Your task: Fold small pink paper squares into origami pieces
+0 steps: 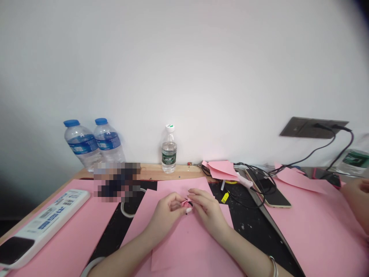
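Over pink paper sheets (pixel 187 246) my two hands meet around a small pink and black item (pixel 187 204). Fingers of my left hand (pixel 170 207) are closed on its left side, with the thumb at its lower edge. My right hand (pixel 208 209) touches it from the right, fingers bent and pressed together. The item is small and partly covered by fingers, so its exact shape is unclear.
A small water bottle (pixel 169 152) stands by the wall, two blue-capped bottles (pixel 108 142) at left. A long white device (pixel 46 227) lies left. Cables (pixel 256 181), a phone (pixel 269 188) and pink scraps (pixel 221 169) lie right. Another person's hand (pixel 357 196) is far right.
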`<state>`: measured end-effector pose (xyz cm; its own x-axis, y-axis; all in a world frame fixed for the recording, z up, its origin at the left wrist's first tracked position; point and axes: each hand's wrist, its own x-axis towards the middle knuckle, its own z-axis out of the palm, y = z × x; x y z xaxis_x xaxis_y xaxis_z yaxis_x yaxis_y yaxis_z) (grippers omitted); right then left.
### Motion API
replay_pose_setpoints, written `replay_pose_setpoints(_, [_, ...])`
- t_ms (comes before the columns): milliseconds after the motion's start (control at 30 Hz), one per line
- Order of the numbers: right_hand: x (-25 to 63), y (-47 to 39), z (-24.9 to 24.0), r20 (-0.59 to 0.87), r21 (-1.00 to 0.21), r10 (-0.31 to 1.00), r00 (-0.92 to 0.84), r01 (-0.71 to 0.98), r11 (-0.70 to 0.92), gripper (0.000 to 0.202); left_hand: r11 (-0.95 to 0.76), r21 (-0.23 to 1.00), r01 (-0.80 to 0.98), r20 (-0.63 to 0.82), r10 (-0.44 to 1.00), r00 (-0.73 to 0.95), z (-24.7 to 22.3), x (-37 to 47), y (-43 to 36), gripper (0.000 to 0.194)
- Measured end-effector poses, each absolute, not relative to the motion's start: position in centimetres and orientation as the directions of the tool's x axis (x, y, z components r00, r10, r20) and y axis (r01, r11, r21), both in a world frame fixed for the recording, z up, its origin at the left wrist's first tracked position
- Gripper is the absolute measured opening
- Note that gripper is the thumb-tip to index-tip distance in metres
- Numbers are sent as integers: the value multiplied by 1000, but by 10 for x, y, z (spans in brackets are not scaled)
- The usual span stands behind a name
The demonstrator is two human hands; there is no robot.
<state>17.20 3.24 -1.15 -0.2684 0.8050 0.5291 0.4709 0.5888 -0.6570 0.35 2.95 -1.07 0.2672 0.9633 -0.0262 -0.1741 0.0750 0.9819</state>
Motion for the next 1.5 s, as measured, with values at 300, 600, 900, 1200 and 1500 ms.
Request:
replay_pose_setpoints(300, [171,32,-6,448,-772,847,-285,355,527,23,84,987,-134,-48,967,251,-11,5,29,18])
replay_pose_setpoints(600, [170,31,-8,449,-777,869,-208,390,495,28,49,979,-196,5,964,265,-14,4,34,24])
replay_pose_setpoints(900, [172,29,-14,589,-592,781,-208,547,592,21,76,975,-209,-17,962,274,-14,3,34,23])
replay_pose_setpoints(1200, [171,26,-13,671,-471,701,-241,592,654,23,73,966,-250,0,960,281,-15,5,32,22])
replay_pose_setpoints(1500, [170,30,-13,543,-664,801,-252,455,593,23,66,988,-142,-26,963,267,-14,4,31,18])
